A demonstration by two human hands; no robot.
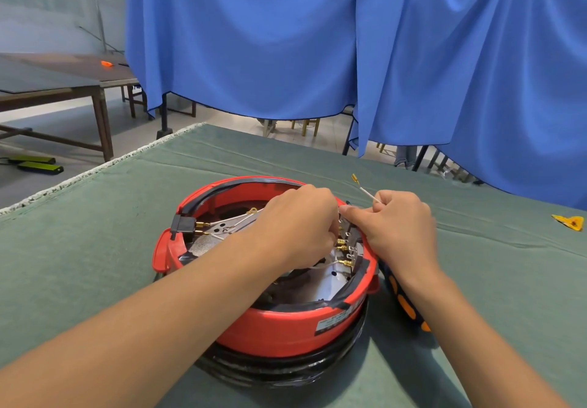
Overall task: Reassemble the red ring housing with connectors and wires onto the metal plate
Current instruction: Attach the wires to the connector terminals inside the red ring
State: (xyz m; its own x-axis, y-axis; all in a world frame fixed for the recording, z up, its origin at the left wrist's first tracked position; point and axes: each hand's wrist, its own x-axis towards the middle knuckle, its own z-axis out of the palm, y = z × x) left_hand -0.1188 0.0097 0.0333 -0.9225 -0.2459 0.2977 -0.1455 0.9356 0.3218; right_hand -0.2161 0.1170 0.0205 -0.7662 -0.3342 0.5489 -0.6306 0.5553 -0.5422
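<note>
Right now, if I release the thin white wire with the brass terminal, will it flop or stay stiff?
The thin white wire with the brass terminal probably stays fairly stiff: it juts straight above the right hand. It looks light, and apt to spring.

Blue curtains [317, 42] hang behind a green-clothed table [190, 166]; wooden tables [63, 86] stand left.

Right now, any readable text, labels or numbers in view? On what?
Nothing legible.
Grey rectangular label on the front wall of the red plastic ring housing: printed lines, too blurred to read.
Dark marks on the metal plate inside the ring: too small to read.
</note>
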